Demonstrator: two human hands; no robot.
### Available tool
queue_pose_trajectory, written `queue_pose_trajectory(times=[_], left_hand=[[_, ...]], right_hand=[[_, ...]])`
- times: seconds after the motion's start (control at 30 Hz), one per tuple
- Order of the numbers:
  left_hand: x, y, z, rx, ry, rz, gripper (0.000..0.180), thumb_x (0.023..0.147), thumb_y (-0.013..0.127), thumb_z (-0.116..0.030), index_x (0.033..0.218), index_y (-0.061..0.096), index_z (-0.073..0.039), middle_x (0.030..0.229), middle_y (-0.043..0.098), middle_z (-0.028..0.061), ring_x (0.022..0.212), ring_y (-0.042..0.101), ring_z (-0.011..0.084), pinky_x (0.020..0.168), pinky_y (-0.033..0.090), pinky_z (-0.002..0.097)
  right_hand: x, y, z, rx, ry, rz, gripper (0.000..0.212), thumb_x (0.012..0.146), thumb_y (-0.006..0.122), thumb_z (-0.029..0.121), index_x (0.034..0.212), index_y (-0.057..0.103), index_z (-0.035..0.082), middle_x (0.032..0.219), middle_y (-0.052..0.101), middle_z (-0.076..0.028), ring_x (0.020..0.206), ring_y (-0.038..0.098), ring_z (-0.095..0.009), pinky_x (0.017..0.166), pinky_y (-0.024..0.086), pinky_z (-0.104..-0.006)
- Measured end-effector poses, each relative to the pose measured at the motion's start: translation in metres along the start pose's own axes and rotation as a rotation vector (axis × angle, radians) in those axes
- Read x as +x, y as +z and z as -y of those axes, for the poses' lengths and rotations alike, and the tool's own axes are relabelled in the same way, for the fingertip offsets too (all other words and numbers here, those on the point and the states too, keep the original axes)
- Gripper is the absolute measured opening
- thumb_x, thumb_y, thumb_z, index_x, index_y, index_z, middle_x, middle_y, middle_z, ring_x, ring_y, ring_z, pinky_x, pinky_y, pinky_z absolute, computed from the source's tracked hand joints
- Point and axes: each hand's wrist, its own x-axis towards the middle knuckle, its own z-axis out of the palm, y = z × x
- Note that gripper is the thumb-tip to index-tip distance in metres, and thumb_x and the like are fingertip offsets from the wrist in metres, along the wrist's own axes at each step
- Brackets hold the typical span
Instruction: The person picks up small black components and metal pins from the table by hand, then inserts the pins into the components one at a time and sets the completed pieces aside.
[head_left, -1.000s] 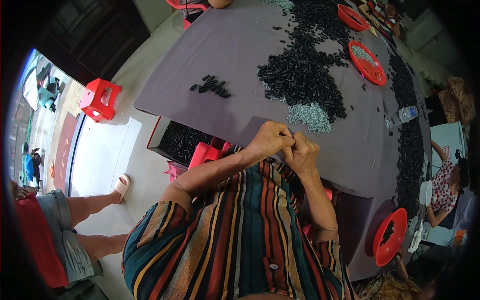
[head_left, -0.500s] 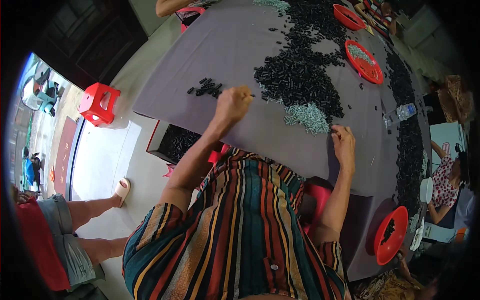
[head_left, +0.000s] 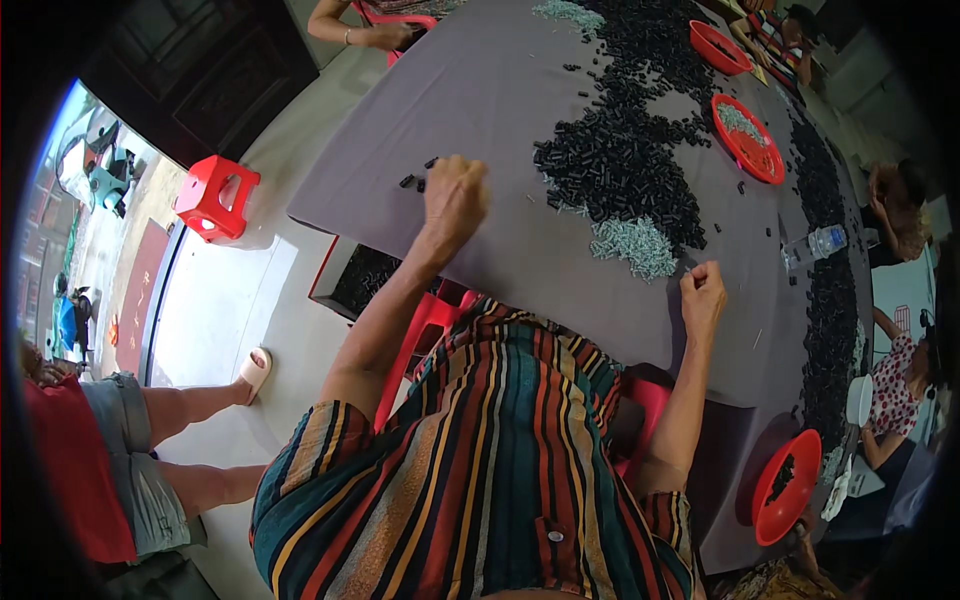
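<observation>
My left hand (head_left: 457, 200), its fingers curled closed, is over the left part of the table beside a few loose black cylindrical pieces (head_left: 407, 182). Whatever it may hold is hidden behind the knuckles. To the right, my right hand (head_left: 704, 292) is pinched near the small heap of pale grey-green screw-like pieces (head_left: 637, 248). I cannot make out what, if anything, is between its fingertips. Between and beyond my hands spreads a large heap of black cylindrical pieces (head_left: 610, 165), touching the pale heap.
On the grey-covered table (head_left: 400, 120) stand a red basin with pale pieces (head_left: 768, 166), another red basin (head_left: 790, 500) and a clear bottle (head_left: 815, 247). An open box of black pieces (head_left: 335, 285) sits below the edge. A red stool (head_left: 215, 198) and several people are around.
My left hand has moved left, from beside the big black heap to the small black group, now mostly covered or gone from sight. My right hand has drawn slightly away from the pale heap.
</observation>
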Motion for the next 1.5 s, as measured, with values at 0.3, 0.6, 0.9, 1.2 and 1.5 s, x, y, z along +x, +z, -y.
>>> queue_pose_trajectory(times=[0.3, 0.6, 0.9, 1.2, 1.5], left_hand=[[0.018, 0.062, -0.083, -0.273, 0.377, 0.129, 0.004, 0.070, 0.058, -0.010, 0.074, 0.058, -0.007, 0.073, 0.053, 0.0099, 0.074, 0.051, 0.0275, 0.067, 0.040, 0.0382], [0.025, 0.079, -0.101, 0.017, 0.493, 0.183, 0.010, 0.069, 0.058, -0.012, 0.078, 0.062, -0.009, 0.078, 0.052, 0.0089, 0.079, 0.048, 0.0241, 0.069, 0.036, 0.0352], [0.020, 0.088, -0.108, 0.066, 0.466, 0.150, 0.012, 0.066, 0.056, -0.010, 0.076, 0.060, -0.006, 0.081, 0.050, 0.0084, 0.081, 0.045, 0.0231, 0.068, 0.033, 0.0359], [0.017, 0.079, -0.100, -0.103, 0.368, 0.068, 0.014, 0.071, 0.062, -0.016, 0.082, 0.058, -0.007, 0.081, 0.050, 0.0072, 0.081, 0.046, 0.0238, 0.069, 0.035, 0.0380], [-0.003, 0.020, -0.109, -0.926, -0.130, 0.419, 0.008, 0.080, 0.054, -0.007, 0.084, 0.051, 0.000, 0.067, 0.054, 0.0071, 0.058, 0.052, 0.0137, 0.053, 0.042, 0.0294]], right_hand=[[-0.001, 0.010, -0.008, 0.247, 0.025, -0.102, 0.018, 0.075, 0.051, -0.003, 0.091, 0.057, 0.001, 0.081, 0.058, -0.007, 0.073, 0.054, -0.016, 0.069, 0.045, -0.0279], [-0.001, 0.016, -0.007, 0.265, -0.041, -0.130, 0.018, 0.079, 0.047, -0.004, 0.094, 0.057, 0.000, 0.085, 0.058, -0.008, 0.073, 0.055, -0.015, 0.069, 0.045, -0.0261], [-0.004, 0.016, -0.003, 0.372, -0.028, -0.185, 0.007, 0.082, 0.051, 0.002, 0.088, 0.056, 0.000, 0.077, 0.054, -0.004, 0.066, 0.053, -0.011, 0.060, 0.045, -0.0244], [-0.005, 0.015, 0.000, 0.192, -0.159, -0.211, 0.009, 0.080, 0.051, 0.001, 0.087, 0.056, 0.000, 0.076, 0.053, -0.004, 0.065, 0.048, -0.011, 0.061, 0.042, -0.0248], [-0.006, 0.014, 0.007, 0.244, 0.008, -0.172, 0.011, 0.083, 0.048, -0.002, 0.089, 0.057, 0.000, 0.076, 0.053, -0.006, 0.066, 0.049, -0.012, 0.061, 0.043, -0.0245]])
